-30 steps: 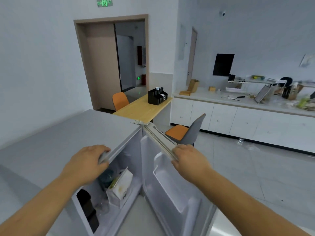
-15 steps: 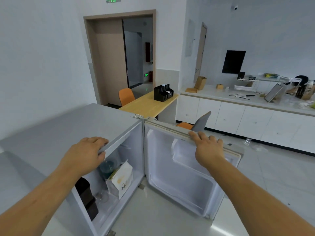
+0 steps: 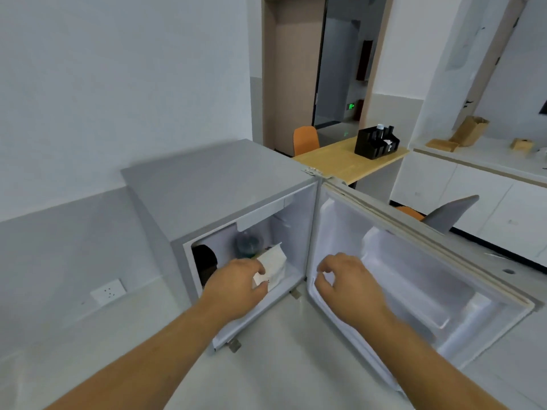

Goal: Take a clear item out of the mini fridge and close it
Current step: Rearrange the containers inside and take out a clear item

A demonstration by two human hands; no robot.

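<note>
Reaching into the open grey mini fridge [image 3: 225,184], the left hand [image 3: 236,287] curls beside a white paper bag [image 3: 273,266], short of the clear domed cup [image 3: 248,242] at twelve o'clock, while the right hand [image 3: 347,284], loosely curled and empty, hovers by the white door [image 3: 414,276] at three o'clock.

Pale walls [image 3: 118,84], light floor [image 3: 281,365], open doorway [image 3: 334,69], wooden table [image 3: 349,158] with orange chair [image 3: 306,139], white cabinets [image 3: 473,196].

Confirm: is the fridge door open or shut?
Open. The door is swung wide right, its inner shelves facing the camera, and the fridge interior shows.
</note>
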